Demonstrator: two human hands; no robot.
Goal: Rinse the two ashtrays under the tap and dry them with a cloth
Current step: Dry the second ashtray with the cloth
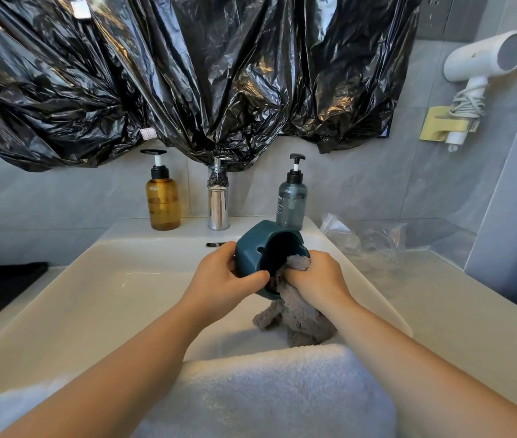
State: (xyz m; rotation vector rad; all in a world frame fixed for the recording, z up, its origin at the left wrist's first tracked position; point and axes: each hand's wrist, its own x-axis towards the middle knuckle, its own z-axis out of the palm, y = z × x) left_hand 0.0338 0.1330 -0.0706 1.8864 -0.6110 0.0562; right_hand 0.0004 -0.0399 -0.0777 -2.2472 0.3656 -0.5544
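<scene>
From the head camera: the left hand [228, 279] grips the teal ashtray [252, 248], fingers curled round its outer wall and thumb hooked over the rim. The ashtray is held tilted on its side above the white sink [92, 295], with its opening facing the right hand. The right hand [317, 273] bunches the grey cloth [298, 314] in curled fingers and pushes it into the bowl. Its fingertips are buried in the fabric, so they probably touch the inside, though I can't be sure. The cloth's tail hangs into the basin. A white towel [266, 390] lies over the near edge. Behind stand the chrome tap [218, 203], an amber pump bottle [163, 203] and a blue-grey pump bottle [292, 203].
</scene>
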